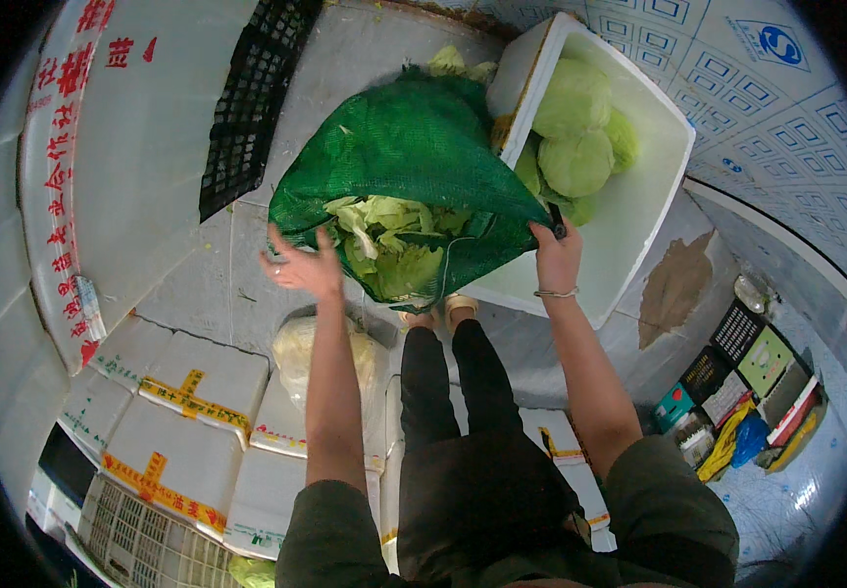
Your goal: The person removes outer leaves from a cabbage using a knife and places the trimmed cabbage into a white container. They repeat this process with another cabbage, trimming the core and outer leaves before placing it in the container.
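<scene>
A green mesh sack (409, 147) lies in front of me with its mouth towards me. Loose pale-green cabbage leaves (387, 228) fill the opening. My right hand (559, 253) grips the right side of the sack's rim. A dark handle (556, 220), perhaps a knife's, shows at the same fingers; its other end is hidden. At the left of the mouth, my left hand (306, 268) has its fingers spread around the rim without a visible grip. Beside the sack, a white foam box (659, 147) stands tilted and holds several round green cabbages (576, 163).
A black plastic crate (258, 103) stands at upper left beside a large white foam box (144, 191). Several taped foam boxes (188, 434) sit lower left, near a plastic bag of pale contents (298, 353). Torn cardboard (677, 287) and a box of small items (747, 397) lie right.
</scene>
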Available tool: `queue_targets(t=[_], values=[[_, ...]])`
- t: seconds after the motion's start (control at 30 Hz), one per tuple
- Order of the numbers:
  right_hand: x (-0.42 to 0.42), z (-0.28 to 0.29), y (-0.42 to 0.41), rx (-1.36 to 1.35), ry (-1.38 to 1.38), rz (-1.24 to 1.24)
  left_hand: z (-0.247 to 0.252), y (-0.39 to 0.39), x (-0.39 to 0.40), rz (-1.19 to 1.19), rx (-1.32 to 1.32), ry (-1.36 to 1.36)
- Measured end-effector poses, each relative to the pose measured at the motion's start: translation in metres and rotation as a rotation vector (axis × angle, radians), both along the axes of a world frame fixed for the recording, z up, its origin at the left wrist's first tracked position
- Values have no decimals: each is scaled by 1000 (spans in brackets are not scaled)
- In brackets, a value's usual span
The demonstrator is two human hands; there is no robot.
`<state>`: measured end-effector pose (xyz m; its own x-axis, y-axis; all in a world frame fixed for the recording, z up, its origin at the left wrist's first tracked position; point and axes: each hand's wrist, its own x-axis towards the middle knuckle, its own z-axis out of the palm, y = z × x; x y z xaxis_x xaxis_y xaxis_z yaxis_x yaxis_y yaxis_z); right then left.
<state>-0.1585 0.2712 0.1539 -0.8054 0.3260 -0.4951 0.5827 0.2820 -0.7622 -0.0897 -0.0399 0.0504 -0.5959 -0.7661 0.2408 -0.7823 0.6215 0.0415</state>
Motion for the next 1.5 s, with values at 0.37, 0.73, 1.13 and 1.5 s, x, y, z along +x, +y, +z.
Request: queue_targets(t=[0.37, 0.73, 1.13, 1.5], values=[[4, 28, -20, 76, 70, 113, 23, -90, 42, 865, 1447, 814], [8, 123, -98, 81, 230, 408, 333, -131, 67, 722, 1564, 835], [-4, 216, -130, -51, 140, 403, 445, -144, 102, 771, 1393, 820], [-36, 142, -183, -46, 153, 506, 337, -207, 159, 664, 1253, 662]])
